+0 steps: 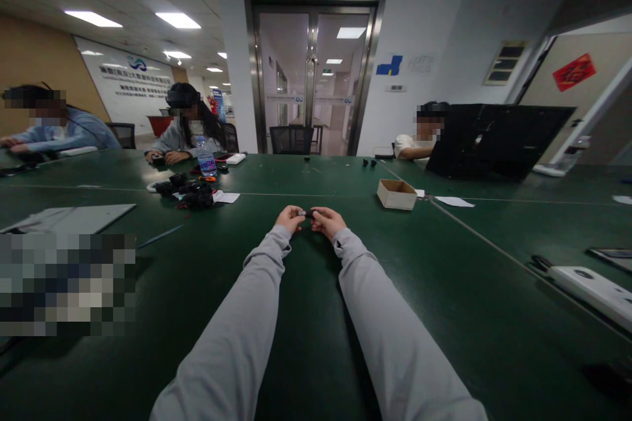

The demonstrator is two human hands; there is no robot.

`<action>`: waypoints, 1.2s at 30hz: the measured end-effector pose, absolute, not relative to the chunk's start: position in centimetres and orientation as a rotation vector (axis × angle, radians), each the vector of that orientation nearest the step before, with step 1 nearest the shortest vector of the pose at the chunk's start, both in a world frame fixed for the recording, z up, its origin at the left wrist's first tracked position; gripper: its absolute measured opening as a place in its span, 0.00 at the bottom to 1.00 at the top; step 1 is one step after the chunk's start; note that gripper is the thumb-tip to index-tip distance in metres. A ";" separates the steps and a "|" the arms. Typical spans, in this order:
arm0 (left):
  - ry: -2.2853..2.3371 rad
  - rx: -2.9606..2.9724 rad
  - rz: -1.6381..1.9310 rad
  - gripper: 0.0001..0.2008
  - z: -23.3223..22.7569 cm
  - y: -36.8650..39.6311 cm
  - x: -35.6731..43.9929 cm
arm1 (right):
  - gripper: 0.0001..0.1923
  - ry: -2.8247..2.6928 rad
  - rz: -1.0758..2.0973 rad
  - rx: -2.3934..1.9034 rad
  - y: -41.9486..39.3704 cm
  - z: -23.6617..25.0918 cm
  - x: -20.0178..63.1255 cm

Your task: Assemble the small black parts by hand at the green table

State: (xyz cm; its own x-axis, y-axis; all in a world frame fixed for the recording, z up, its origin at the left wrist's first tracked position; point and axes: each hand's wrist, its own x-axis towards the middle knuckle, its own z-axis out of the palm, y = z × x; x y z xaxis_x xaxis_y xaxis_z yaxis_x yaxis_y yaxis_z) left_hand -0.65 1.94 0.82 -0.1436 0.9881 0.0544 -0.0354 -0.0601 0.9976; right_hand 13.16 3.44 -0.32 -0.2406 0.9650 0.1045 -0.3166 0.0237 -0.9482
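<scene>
Both my arms, in grey sleeves, reach forward over the dark green table (pixel 306 316). My left hand (pixel 289 218) and my right hand (pixel 326 220) meet just above the tabletop and pinch a small black part (pixel 309 214) between their fingertips. The part is tiny and its shape is too small to make out. A small open cardboard box (pixel 396 194) sits to the right of my hands, apart from them.
A pile of black parts (pixel 190 192), a water bottle (pixel 206 158) and white paper lie at the far left. A black laptop (pixel 488 139) stands far right, a white device (pixel 592 286) near right. Three people sit along the far side. Glass doors (pixel 311 82) lie behind.
</scene>
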 end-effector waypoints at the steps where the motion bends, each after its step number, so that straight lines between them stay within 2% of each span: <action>1: 1.240 1.146 1.375 0.11 0.9 1.8 -0.6 | 0.14 -1.169 1.474 -0.797 3.4 -0.3 13.1; 9: 1.332 1.090 1.337 0.08 1.3 1.5 -0.6 | 0.13 -1.168 1.459 -0.848 3.0 0.0 13.2; 19: 1.500 1.329 1.160 0.23 0.7 2.1 -1.1 | 0.16 -1.268 1.489 -0.771 2.9 0.1 13.4; 33: 1.319 1.172 1.305 0.10 1.4 1.1 -0.5 | 0.16 -1.194 1.476 -0.781 2.9 0.1 13.4; 36: 1.272 1.162 1.329 0.10 1.6 0.8 -0.5 | 0.15 -1.191 1.475 -0.783 2.8 0.1 13.4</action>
